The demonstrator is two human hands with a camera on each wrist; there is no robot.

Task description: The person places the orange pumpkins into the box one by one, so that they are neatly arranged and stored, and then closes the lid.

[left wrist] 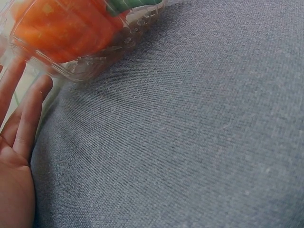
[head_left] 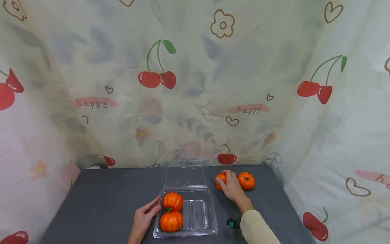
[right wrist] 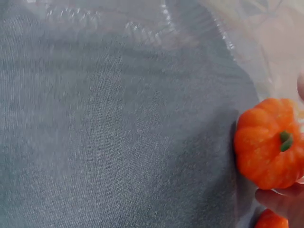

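On the table lies a clear plastic clamshell box (head_left: 198, 234), its lid (head_left: 184, 174) folded back. Two small orange pumpkins, a rear one (head_left: 172, 201) and a front one (head_left: 171, 221), sit along the box's left side. My left hand (head_left: 144, 217) rests its extended fingers (left wrist: 29, 114) against the left wall of the box. Right of the lid, my right hand (head_left: 233, 188) holds another small pumpkin (right wrist: 268, 145) between thumb and fingers, partly covering it in the head view. Close beside that hand sits one more pumpkin (head_left: 246, 181).
A small black-and-teal object (head_left: 233, 223) lies by the right sleeve (head_left: 257, 227). The dark grey table (head_left: 106, 203) ends at a patterned curtain (head_left: 189, 101) that hangs behind it and along both sides.
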